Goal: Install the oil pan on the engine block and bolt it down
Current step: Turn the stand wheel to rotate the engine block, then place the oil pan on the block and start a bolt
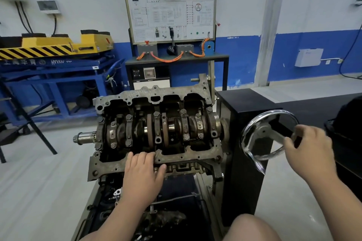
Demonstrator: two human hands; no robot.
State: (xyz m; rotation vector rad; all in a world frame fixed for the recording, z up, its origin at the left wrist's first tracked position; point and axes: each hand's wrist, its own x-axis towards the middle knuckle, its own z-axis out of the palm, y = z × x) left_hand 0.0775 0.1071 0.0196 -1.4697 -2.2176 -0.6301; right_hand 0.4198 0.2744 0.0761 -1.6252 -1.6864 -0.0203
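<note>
Engine block [156,92] is mounted on a black stand [244,162], sump side up. The crankshaft [172,127] and bearing caps are exposed, and the bolt-hole flange [195,155] is bare all round.

Left hand [143,170] lies on the near flange rail, fingers [141,157] extended and flat on the metal with the thumb spread to the right. It grips nothing. Right hand [307,146] is curled round the black handle [294,137] of the chrome handwheel [263,133] on the right of the stand.

The oil pan is not fitted, and its location cannot be confirmed. A dark rounded object [344,121] sits on the desk at far right, and a grimy part [166,219] lies in the tray below the block. Neither can be identified.

Assessment: the block appears to be getting levelled for fitting. The pan is judged rigid, moderately heavy and probably oily, with a thin rim liable to bend. Take hold with both hands on its opposite long sides, under the rim and clear of the sealing face. Lower it level over the crankshaft so the holes align.
</note>
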